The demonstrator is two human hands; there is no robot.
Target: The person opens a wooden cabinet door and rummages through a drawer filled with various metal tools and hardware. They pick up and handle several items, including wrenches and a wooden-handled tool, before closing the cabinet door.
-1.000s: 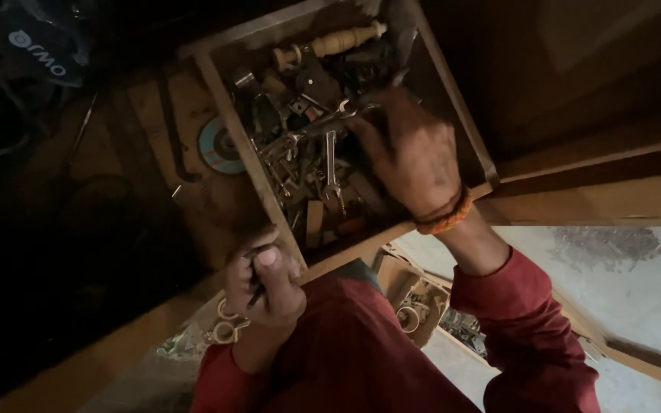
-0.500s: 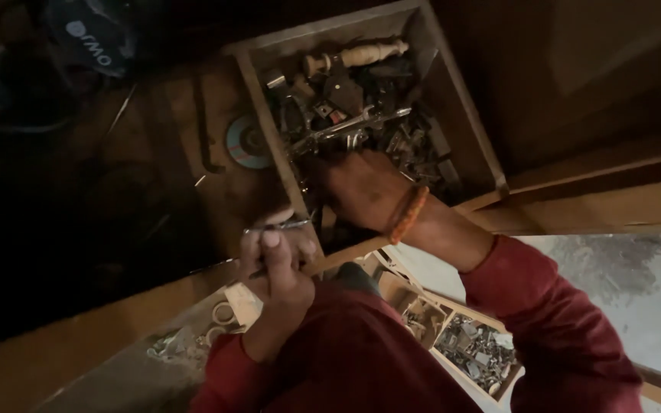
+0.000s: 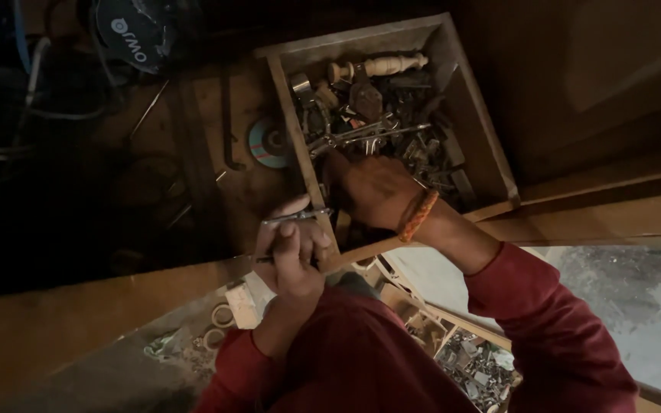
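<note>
Fingers [image 3: 292, 245] of the left hand [image 3: 291, 256] are curled shut around a thin metal tool [image 3: 294, 217], which pokes out above the knuckles and lies level, its tip just at the near-left wall of the wooden box [image 3: 468, 115]. Beside it, the right hand [image 3: 372, 191] reaches down into that box, palm under and fingers buried among the hardware, so how far that grip is open, or whether it has hold of anything, cannot be told (only the back of the hand and an orange wristband [image 3: 417, 215] show). Box contents are a dark jumble of metal parts [image 3: 392, 138], with a pale turned wooden spindle [image 3: 380, 66] lying along the far side. Left of the box, on the dark wooden desk [image 3: 193, 176], rests a round disc [image 3: 268, 142] with a bluish rim, close to the box wall. Both arms wear red sleeves [image 3: 545, 321]. Below the right forearm sits a second, smaller tray [image 3: 472, 367] of grey bits, well apart from the hands.
</note>
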